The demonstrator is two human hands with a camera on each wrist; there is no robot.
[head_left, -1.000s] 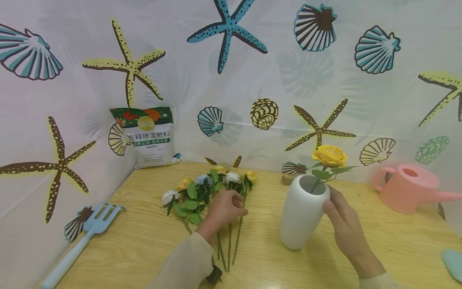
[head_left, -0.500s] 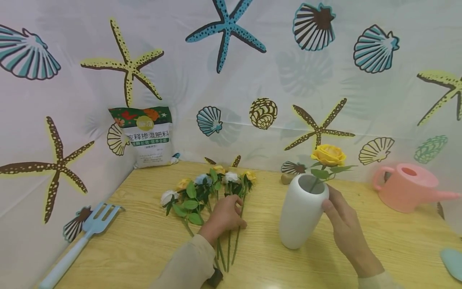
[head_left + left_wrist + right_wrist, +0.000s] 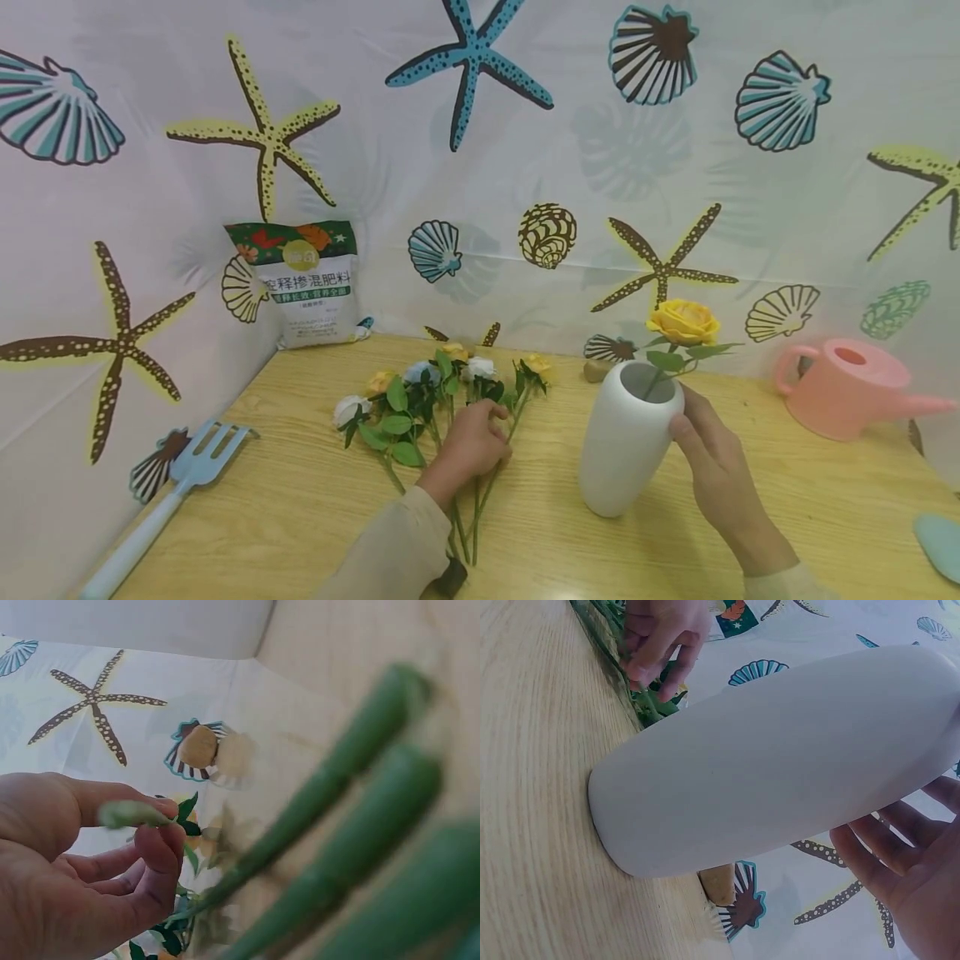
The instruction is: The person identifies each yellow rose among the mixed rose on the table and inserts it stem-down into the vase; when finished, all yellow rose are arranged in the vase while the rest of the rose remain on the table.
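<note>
My left hand (image 3: 474, 442) pinches the green stem (image 3: 135, 815) of a yellow rose (image 3: 537, 363) between thumb and fingertips, as the left wrist view shows closely. That rose lies at the right edge of a bunch of artificial roses, among them a blue rose (image 3: 422, 372) and a white rose (image 3: 351, 409). With the thumb in front and fingers behind, my right hand (image 3: 723, 475) grips the upper side of a white vase (image 3: 626, 450), which stands on the table. One yellow rose (image 3: 684, 322) stands in the vase; its lower stem is hidden inside.
On the table's left lies a light blue hand fork (image 3: 198, 462). A fertilizer bag (image 3: 318, 292) leans at the back left. At right are a pink watering can (image 3: 851, 392) and part of a pale blue-green object (image 3: 941, 542). A tan object (image 3: 596, 372) sits behind the vase.
My left hand has lowered onto the rightmost stem and taken it between its fingers. That yellow rose's head has shifted right, away from the bunch. The right hand and vase stay in place.
</note>
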